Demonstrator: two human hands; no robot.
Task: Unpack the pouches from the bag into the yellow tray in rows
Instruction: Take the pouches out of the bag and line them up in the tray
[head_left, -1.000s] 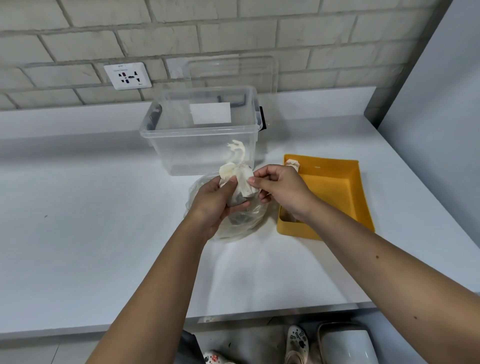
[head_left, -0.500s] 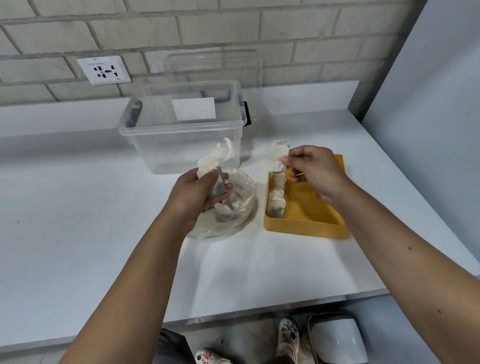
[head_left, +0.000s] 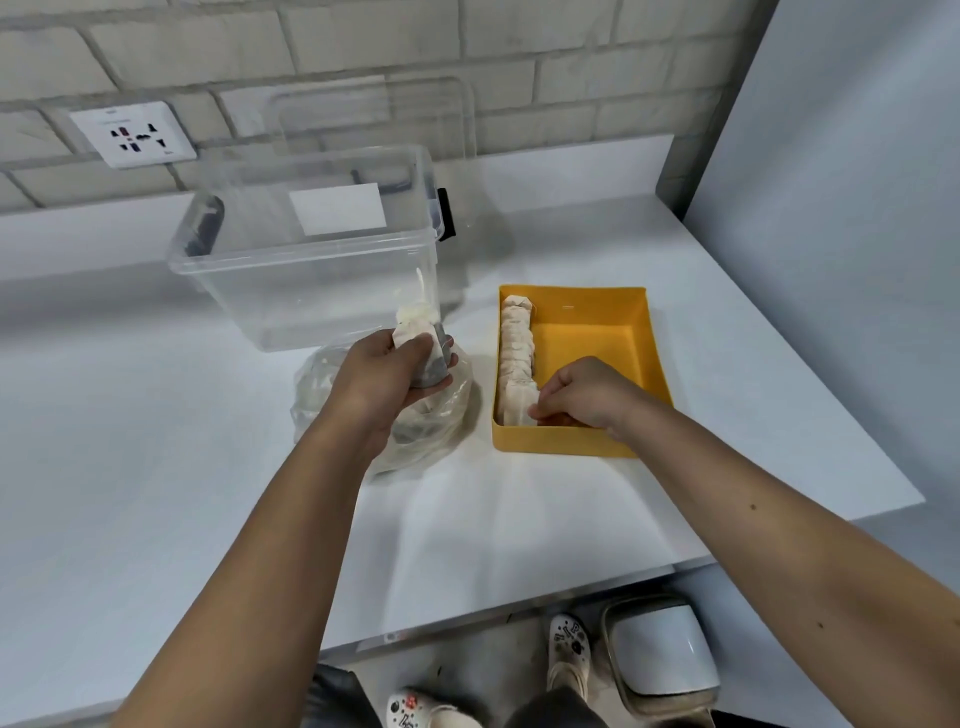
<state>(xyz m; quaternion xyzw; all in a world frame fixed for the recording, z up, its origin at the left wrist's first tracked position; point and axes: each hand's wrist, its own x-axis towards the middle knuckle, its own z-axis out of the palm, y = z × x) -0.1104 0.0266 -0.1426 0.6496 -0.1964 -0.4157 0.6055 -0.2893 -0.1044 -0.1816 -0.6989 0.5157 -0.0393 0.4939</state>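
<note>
Partly done: one row of pouches (head_left: 516, 343) is laid along the nine-o'clock wall of the yellow tray (head_left: 597, 343), its six-o'clock end pinched by the right hand (head_left: 587, 396); more are gripped by the left hand (head_left: 384, 374) over the bag (head_left: 449, 418).

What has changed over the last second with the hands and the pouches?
The right hand pinched one pouch from the bundle in the left hand, carried it right and lowered it into the yellow tray, at the near end of the row. The left hand still grips the bundle above the bag; tray, bag and clear box stayed put.
</note>
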